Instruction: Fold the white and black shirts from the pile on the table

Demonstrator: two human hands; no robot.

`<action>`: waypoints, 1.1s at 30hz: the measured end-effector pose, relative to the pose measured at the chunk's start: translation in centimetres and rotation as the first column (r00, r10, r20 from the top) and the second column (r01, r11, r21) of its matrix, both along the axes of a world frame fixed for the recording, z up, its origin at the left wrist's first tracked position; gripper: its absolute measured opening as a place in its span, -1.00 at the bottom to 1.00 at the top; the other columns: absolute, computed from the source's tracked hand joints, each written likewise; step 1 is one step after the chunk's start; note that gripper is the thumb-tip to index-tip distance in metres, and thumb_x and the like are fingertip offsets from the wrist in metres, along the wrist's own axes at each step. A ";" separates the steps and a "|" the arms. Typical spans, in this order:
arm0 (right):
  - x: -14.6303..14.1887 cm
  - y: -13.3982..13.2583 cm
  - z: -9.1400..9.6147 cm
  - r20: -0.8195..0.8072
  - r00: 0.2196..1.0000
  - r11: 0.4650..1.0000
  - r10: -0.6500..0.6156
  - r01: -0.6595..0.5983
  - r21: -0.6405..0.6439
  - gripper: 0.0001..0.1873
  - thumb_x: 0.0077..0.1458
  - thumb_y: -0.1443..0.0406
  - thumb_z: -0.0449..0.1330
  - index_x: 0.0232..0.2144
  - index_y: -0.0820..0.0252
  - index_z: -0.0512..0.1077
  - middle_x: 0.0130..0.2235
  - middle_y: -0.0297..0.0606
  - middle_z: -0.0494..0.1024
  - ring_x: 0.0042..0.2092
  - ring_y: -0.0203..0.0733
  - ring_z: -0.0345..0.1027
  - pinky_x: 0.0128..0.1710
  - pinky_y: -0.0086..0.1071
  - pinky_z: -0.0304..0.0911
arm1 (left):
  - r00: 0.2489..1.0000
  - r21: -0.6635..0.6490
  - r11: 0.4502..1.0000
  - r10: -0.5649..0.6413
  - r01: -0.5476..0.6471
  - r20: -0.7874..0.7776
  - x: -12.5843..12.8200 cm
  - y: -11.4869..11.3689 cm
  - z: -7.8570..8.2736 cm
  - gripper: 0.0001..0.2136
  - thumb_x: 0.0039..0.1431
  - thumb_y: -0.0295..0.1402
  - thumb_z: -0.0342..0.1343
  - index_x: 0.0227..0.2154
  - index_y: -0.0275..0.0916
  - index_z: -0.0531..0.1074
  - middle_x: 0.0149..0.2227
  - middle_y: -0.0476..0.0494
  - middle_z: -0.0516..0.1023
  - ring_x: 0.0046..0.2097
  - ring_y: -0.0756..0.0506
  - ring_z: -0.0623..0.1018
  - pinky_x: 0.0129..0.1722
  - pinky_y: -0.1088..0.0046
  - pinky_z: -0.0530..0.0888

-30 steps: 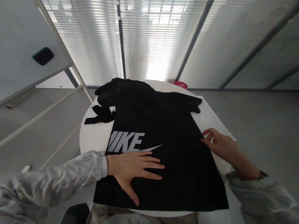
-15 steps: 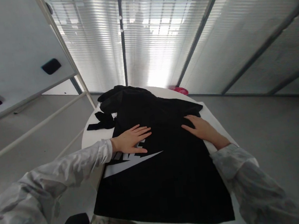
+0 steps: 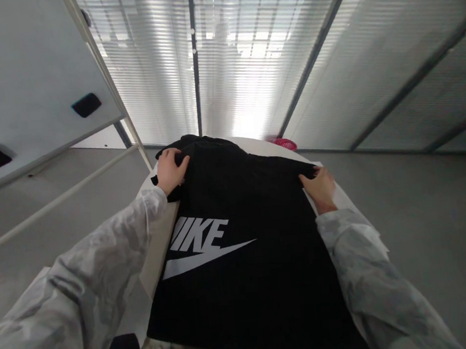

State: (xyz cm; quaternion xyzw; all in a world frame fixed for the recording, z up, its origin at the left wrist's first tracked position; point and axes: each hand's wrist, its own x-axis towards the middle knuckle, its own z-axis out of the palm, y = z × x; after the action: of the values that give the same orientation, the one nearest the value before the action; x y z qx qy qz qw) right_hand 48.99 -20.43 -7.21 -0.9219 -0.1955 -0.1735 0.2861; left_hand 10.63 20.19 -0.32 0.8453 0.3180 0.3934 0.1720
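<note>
A black shirt (image 3: 261,288) with a white NIKE print and swoosh lies spread on a white table (image 3: 330,186), its hem toward me. At the far left shoulder, where the cloth is bunched, my left hand (image 3: 171,171) has its fingers curled on the fabric. My right hand (image 3: 320,187) pinches the shirt's far right corner, at what looks like a sleeve end. Folds of black cloth lie behind and under my left hand; it partly hides them.
Beyond the table's far edge a pink basket-like object (image 3: 285,144) shows. To the left stands a white board (image 3: 26,68) on a pale frame with a rail. A black chair armrest (image 3: 120,347) is at lower left. Glass panels with blinds (image 3: 247,73) rise ahead.
Both hands were lying flat on the shirt. My left hand has moved away and left to the bunched shoulder, my right hand to the far right corner; both now grip cloth. The print is uncovered.
</note>
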 end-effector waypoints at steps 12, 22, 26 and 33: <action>0.4 -0.3 -1.2 -0.031 0.999 0.971 -0.010 0.018 0.238 -0.19 0.10 0.04 0.37 0.34 0.12 0.34 -0.02 -0.08 0.67 0.01 0.17 0.58 0.14 0.04 0.45 | 0.920 -0.448 0.854 0.084 -0.265 -0.383 0.0 7.5 0.4 -0.39 0.02 0.19 0.47 -0.12 -0.27 0.66 -0.01 -0.39 0.75 0.06 -0.38 0.70 0.05 0.18 0.59; 1.0 -0.2 -1.9 -0.002 1.000 0.961 0.011 -0.010 0.277 -0.21 0.06 0.08 0.38 0.31 0.16 0.37 0.05 0.02 0.68 0.04 0.18 0.61 0.17 0.05 0.48 | 0.991 -0.325 0.938 0.088 -0.117 -0.103 0.5 5.6 6.7 -0.70 0.20 -0.08 0.37 -0.35 -0.25 0.58 -0.33 -0.16 0.62 -0.18 -0.19 0.61 -0.13 0.32 0.53; 1.1 -0.1 -2.0 0.131 0.991 0.964 -0.010 -0.025 0.263 -0.31 0.06 0.10 0.34 0.22 0.19 0.41 0.16 0.10 0.61 0.13 0.18 0.54 0.26 0.07 0.43 | 0.992 -0.194 0.973 -0.127 0.126 0.009 3.8 0.1 9.3 -0.70 0.22 -0.09 0.39 -0.23 -0.24 0.58 -0.17 -0.20 0.67 -0.05 -0.22 0.61 0.05 0.23 0.57; -0.4 0.3 -1.0 0.247 0.969 0.981 -0.001 -0.047 0.189 -0.42 0.11 0.10 0.27 0.15 0.21 0.45 0.13 0.14 0.60 0.19 0.28 0.46 0.32 0.20 0.34 | 0.442 -0.455 0.366 -0.894 0.812 0.069 7.2 -8.6 7.5 -0.46 0.28 -0.17 0.39 0.27 -0.15 0.47 0.29 -0.37 0.60 0.09 -0.18 0.70 0.09 0.22 0.60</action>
State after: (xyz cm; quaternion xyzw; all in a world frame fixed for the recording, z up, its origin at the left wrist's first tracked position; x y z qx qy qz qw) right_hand 48.60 -20.17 -8.19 -0.8588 -0.2225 -0.3012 0.3498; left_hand 17.83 11.55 7.21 0.8593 -0.0764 0.0840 0.4987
